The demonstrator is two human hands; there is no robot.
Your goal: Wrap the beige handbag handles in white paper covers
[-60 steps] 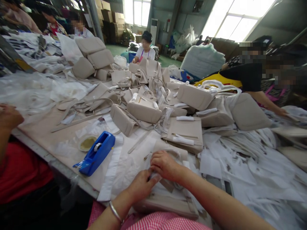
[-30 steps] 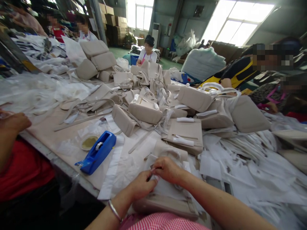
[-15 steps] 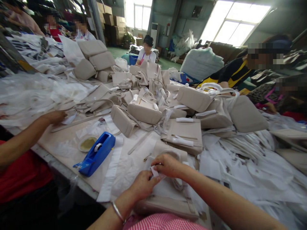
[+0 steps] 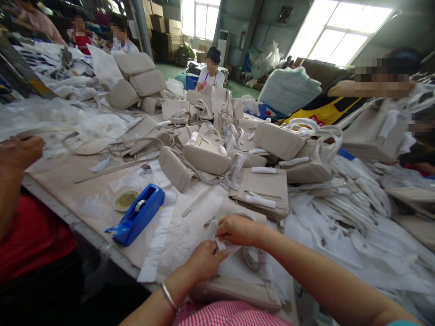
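Note:
Close in front of me, my left hand (image 4: 205,260) and my right hand (image 4: 238,231) meet over a beige handbag (image 4: 234,290). A small white paper strip (image 4: 220,245) is pinched between them, right fingers above and left thumb and fingers below. It lies around or against the bag's strap; which of these I cannot tell, since my fingers cover it. Just above my right hand a metal clip (image 4: 208,222) shows on a strap. Coiled strap in clear wrap (image 4: 251,257) lies under my right wrist.
A blue tape dispenser (image 4: 137,217) stands to the left beside a small dish (image 4: 125,199). Beige handbags (image 4: 260,190) are heaped across the table. White wrapping sheets (image 4: 343,235) cover the right side. Co-workers sit around, one with a hand (image 4: 23,151) at the left.
My hands stay almost in place on the paper strip. The left co-worker's hand has moved left, raising a strap. At the right, a co-worker has lifted a handbag off the heap.

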